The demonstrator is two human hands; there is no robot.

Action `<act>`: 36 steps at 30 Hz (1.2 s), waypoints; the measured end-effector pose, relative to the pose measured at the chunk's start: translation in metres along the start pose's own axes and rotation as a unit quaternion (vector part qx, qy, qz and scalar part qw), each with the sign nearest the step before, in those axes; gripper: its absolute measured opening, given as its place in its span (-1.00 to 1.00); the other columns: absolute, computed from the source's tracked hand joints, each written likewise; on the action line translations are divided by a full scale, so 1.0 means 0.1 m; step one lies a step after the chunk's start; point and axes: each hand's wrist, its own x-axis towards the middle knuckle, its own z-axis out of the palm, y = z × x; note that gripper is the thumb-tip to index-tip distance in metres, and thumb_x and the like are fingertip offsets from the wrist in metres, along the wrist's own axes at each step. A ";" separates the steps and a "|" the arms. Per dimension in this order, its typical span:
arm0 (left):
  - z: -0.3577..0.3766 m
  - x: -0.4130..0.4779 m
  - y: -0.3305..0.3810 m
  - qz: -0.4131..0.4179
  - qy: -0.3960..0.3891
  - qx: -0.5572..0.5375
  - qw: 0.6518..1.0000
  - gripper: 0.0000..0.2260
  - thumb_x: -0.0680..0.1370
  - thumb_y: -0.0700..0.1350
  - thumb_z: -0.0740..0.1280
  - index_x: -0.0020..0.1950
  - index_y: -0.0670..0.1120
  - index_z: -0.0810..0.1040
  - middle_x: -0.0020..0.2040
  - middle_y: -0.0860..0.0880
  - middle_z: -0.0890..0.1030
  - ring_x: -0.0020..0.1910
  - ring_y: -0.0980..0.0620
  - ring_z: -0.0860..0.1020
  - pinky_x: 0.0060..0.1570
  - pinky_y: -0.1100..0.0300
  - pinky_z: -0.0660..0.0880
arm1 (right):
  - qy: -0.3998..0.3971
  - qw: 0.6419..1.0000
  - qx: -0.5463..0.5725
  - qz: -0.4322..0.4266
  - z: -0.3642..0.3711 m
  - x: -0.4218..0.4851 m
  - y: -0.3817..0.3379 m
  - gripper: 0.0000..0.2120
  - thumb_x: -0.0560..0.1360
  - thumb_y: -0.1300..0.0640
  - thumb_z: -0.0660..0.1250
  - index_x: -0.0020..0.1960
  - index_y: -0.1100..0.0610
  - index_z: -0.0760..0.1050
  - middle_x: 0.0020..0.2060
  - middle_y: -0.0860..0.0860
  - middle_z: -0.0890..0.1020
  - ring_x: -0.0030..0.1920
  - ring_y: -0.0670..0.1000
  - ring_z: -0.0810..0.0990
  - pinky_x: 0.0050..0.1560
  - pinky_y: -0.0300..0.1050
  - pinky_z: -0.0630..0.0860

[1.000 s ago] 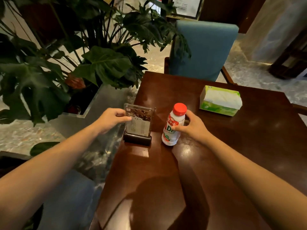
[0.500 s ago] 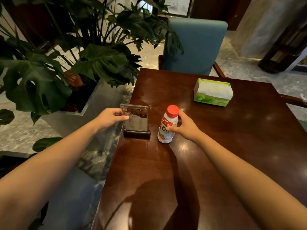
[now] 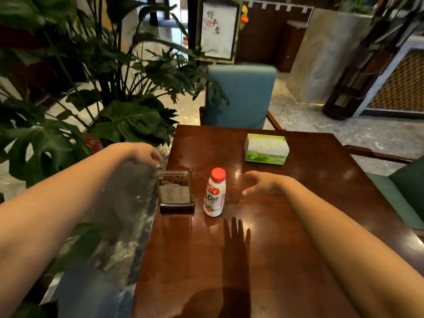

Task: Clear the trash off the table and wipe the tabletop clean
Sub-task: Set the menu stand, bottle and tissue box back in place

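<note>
Dark polished wooden table (image 3: 263,260), upright red-capped white drink bottle (image 3: 215,194) beside clear acrylic menu stand (image 3: 175,191), right hand (image 3: 261,182) spread and empty near bottle, left hand (image 3: 144,154) loosely curled, empty, above stand, green tissue box (image 3: 266,147) further back.

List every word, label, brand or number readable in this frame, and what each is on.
"D" in green, followed by a character too blurred to read: bottle label.
Red band above it: script unreadable.
Table sign: rows of print too small to read.
Framed poster behind the chair: brush characters and a red seal, too blurred to read reliably.
Tissue box: no legible text.
</note>
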 end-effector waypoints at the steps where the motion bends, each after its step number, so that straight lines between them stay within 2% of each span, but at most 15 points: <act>1: -0.12 0.01 0.10 0.007 0.007 0.021 1.000 -0.64 0.55 -0.04 0.28 0.35 -0.02 0.43 0.30 -0.03 0.50 0.27 -0.03 0.46 0.31 -0.01 0.39 | -0.002 1.000 -0.016 0.008 -0.09 -0.05 0.02 -0.17 0.42 -0.10 0.42 0.53 -0.01 0.03 0.52 0.02 0.17 0.50 0.11 0.18 0.43 0.07 0.22; 8: -0.54 0.25 1.11 0.061 0.024 0.090 0.994 -0.53 0.58 0.11 0.18 0.44 -0.04 0.29 0.44 -0.06 0.35 0.39 -0.06 0.34 0.38 0.04 0.26 | -0.009 0.981 -0.185 0.056 -0.70 -0.18 0.19 -0.18 0.43 -0.26 0.30 0.53 -0.02 0.00 0.53 0.00 0.14 0.50 0.12 0.15 0.44 0.07 0.17; 13: -0.49 0.69 1.81 0.093 0.060 0.107 0.988 -0.43 0.59 0.14 0.15 0.52 -0.07 0.12 0.52 -0.09 0.20 0.47 -0.10 0.21 0.42 0.04 0.15 | 0.009 0.977 -0.199 0.073 -1.02 0.04 0.46 -0.15 0.43 -0.25 0.31 0.54 0.00 -0.04 0.53 0.05 0.11 0.50 0.17 0.16 0.42 0.11 0.22; 19: -0.29 1.58 2.39 0.106 0.072 0.134 0.983 -0.33 0.53 0.24 0.18 0.52 -0.04 0.06 0.54 -0.10 0.14 0.50 -0.15 0.14 0.43 -0.16 0.16 | 0.027 0.976 -0.205 0.063 -1.41 0.63 0.89 -0.11 0.42 -0.21 0.36 0.54 0.03 -0.06 0.54 0.06 0.07 0.50 0.17 0.17 0.42 0.10 0.25; 24: -0.17 2.28 2.68 0.109 0.039 0.160 0.980 -0.26 0.50 0.28 0.19 0.54 0.00 -0.05 0.56 -0.07 0.02 0.53 -0.13 0.01 0.42 -0.23 0.06 | 0.048 0.969 -0.240 0.042 -1.69 1.27 1.22 -0.04 0.37 -0.23 0.40 0.54 0.06 -0.06 0.53 0.09 0.10 0.49 0.20 0.14 0.44 0.16 0.23; 29: -0.07 2.92 2.81 0.118 0.042 0.150 0.981 -0.23 0.49 0.28 0.21 0.54 0.02 -0.09 0.57 -0.05 -0.06 0.54 -0.11 -0.09 0.43 -0.26 -0.05 | 0.068 0.967 -0.244 0.016 -1.86 1.85 1.44 0.01 0.34 -0.25 0.41 0.54 0.05 -0.09 0.55 0.06 0.00 0.52 0.20 0.04 0.46 0.22 0.16; 36: 0.24 3.52 2.88 0.115 0.029 0.137 0.983 -0.03 0.38 0.35 0.30 0.53 0.00 -0.21 0.55 -0.02 -0.22 0.52 -0.06 -0.23 0.42 -0.25 -0.18 | 0.077 0.968 -0.237 -0.028 -1.80 2.45 1.66 0.13 0.27 -0.31 0.44 0.54 0.02 -0.18 0.55 0.06 -0.11 0.54 0.15 -0.08 0.51 0.18 -0.01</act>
